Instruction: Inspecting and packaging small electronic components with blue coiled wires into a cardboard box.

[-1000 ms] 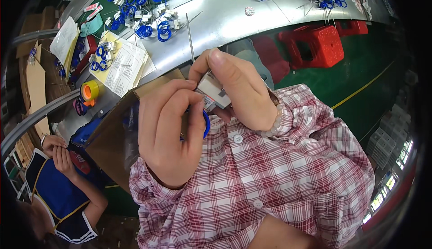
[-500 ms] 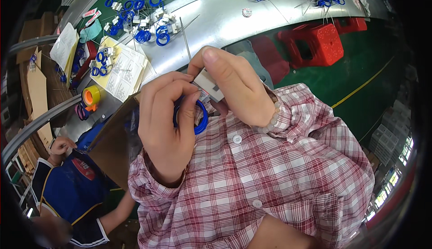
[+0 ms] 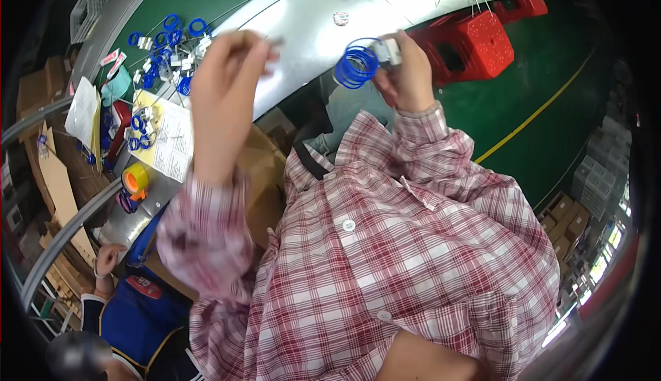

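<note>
So, watching this from across the bench, with 12 at the top of the head view: the right hand [image 3: 412,72] is up around 1 o'clock, thumb and fingers clamped on a white block [image 3: 387,51]. Next to the block, on the hand's 9 o'clock side, hangs a loose blue wire coil [image 3: 356,68], loops a bit fanned out, just past 12.

Left hand [image 3: 227,85] is up between 10 and 11, well apart from the coil. Its fingers look bunched together, but it's blurry. There's some greyish bit [image 3: 277,41] right at the fingertips, and honestly I can't tell what it is or whether they're gripping it.

Shiny metal table [image 3: 303,19] runs under all that. One heap of blue coils [image 3: 165,57] sits near 10, printed sheets [image 3: 172,143] a bit lower, yellow tape roll [image 3: 135,177] about 9. Red stool [image 3: 485,44] between 1 and 2. Co-worker in a blue top [image 3: 141,315] is over at 8.
</note>
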{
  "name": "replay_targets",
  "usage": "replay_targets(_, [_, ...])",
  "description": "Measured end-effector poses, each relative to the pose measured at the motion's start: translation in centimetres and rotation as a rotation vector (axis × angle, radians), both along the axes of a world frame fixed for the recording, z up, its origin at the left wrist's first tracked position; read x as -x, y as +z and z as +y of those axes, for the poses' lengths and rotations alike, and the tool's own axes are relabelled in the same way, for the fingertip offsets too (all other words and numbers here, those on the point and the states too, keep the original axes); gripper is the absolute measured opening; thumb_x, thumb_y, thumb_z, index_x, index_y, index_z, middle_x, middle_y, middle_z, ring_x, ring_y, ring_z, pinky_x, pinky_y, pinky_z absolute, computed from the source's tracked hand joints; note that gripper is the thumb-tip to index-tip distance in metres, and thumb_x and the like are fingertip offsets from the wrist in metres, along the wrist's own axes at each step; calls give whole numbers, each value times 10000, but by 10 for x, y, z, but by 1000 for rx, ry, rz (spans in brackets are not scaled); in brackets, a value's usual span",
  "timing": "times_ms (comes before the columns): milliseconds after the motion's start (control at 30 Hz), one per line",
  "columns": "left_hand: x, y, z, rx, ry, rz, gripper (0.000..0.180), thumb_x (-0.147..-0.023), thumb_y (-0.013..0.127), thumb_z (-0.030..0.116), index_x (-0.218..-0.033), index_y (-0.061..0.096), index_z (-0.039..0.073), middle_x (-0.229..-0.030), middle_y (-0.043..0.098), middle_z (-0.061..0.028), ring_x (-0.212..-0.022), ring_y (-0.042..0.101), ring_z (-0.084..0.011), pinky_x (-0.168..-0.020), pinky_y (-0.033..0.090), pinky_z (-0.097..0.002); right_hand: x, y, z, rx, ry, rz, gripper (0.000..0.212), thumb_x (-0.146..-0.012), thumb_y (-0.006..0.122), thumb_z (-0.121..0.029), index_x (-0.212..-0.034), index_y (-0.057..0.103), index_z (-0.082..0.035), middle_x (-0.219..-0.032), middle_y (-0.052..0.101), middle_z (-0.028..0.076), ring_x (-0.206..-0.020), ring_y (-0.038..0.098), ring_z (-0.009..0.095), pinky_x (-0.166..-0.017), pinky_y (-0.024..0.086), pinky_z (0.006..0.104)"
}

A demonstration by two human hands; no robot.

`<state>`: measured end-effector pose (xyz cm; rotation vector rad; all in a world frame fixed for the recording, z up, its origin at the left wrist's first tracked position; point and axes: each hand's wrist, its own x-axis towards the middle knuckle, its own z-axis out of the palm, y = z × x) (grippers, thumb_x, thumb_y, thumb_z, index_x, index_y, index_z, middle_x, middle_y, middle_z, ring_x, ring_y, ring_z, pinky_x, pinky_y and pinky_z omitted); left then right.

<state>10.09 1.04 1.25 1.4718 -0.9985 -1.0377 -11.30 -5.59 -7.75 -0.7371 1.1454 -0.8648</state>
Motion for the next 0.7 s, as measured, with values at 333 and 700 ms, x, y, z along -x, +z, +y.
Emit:
replay_targets(333, [48, -265, -160, -179, -147, -321, 210, -816, 605, 188, -911, 620, 1, -831, 655, -101, -759, 619, -171, -685, 472, -278, 66, -26, 7, -194, -188, 9, 345, -938, 367, -334, -919, 503, -17, -617, 518, 68, -358, 425, 139, -288, 233, 227])
replay_targets(700, [78, -307, -158, -245, 21, -593, 137, -713, 682, 163, -801, 613, 85, -786, 604, -58, -847, 557, -255, -757, 425, -387, 61, -39, -37, -275, -194, 5, 349, -941, 353, -330, -917, 503, -16, -616, 513, 69, -351, 413, 137, -290, 237, 224])
